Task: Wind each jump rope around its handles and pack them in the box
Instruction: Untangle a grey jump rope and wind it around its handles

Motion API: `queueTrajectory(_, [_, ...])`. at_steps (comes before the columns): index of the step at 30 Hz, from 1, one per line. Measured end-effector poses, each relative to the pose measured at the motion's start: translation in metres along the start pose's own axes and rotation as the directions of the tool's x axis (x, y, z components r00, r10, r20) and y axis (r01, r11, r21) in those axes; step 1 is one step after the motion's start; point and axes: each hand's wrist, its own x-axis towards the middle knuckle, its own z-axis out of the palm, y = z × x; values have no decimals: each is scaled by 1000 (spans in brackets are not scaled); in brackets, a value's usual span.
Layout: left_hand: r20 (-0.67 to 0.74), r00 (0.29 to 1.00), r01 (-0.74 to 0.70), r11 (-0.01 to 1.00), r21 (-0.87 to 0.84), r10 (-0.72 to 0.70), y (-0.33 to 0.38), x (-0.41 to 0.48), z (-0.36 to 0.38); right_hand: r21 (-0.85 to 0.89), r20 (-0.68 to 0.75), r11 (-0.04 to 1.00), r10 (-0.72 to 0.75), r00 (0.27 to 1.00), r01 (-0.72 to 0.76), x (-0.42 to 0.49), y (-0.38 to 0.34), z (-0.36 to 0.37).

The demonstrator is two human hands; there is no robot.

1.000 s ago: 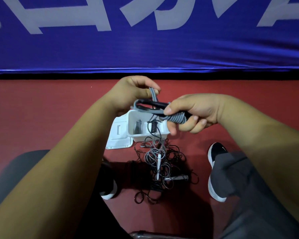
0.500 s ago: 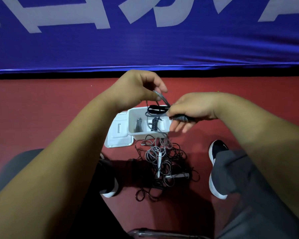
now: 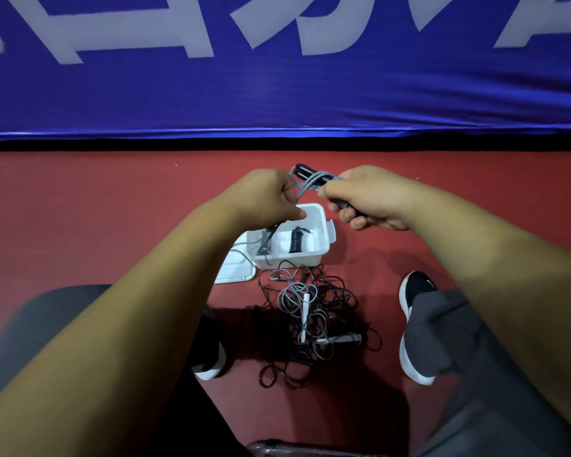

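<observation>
**Grey rope held over the box in both hands**

The white box (image 3: 324, 239) sits open on the red floor (image 3: 80, 225). Above the box, the right hand (image 3: 373, 197) has its fingers curled round the dark handles (image 3: 301, 169) of a grey jump rope (image 3: 312, 180), whose cord is partly wrapped around them. Just left of that, also above the box, the left hand (image 3: 267, 197) pinches the grey cord between thumb and curled fingers. Inside the box lie a wound black rope (image 3: 297, 239) and, toward its left wall, a second bundle (image 3: 266, 243). The lid (image 3: 236, 270) lies flat against the box's left side. Right in front of the box, nearer the person, a tangle of loose ropes (image 3: 314, 319) spreads over the floor between two black shoes (image 3: 417, 290). Behind the box hangs a blue banner (image 3: 277, 87).
</observation>
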Motion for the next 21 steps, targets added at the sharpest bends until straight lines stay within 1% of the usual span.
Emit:
queueTrajectory(3, [-10,997,73,993,-93,-74,0,1,7,101,-13,995,-5,1000,6,-2,-5,1])
queueTrajectory(5, [-7,997,81,988,-131,-83,1,1,9,157,-34,988,4,999,2,-3,-8,1])
queueTrajectory(7, [20,996,87,956,-280,-85,3,1,11,197,-75,980,20,997,-5,-3,-9,0])
queueTrajectory(10, [27,1000,23,852,-524,-11,3,2,11,247,-156,969,51,986,-11,0,-9,-2])
queueTrajectory(12, [8,997,-54,801,-597,73,3,2,9,297,-171,955,70,983,-17,1,-9,-3])
queueTrajectory(15, [32,985,-108,746,-657,171,5,0,6,355,-163,935,64,984,-2,0,-12,-8])
queueTrajectory(16, [49,979,-120,750,-650,199,5,0,6,367,-164,930,59,985,5,0,-13,-10])
queueTrajectory(19, [101,964,-152,825,-544,245,3,0,6,387,-153,922,62,986,2,-1,-16,-16])
queueTrajectory(21, [157,953,-149,852,-502,259,1,1,7,409,-134,913,71,988,-10,-2,-16,-17])
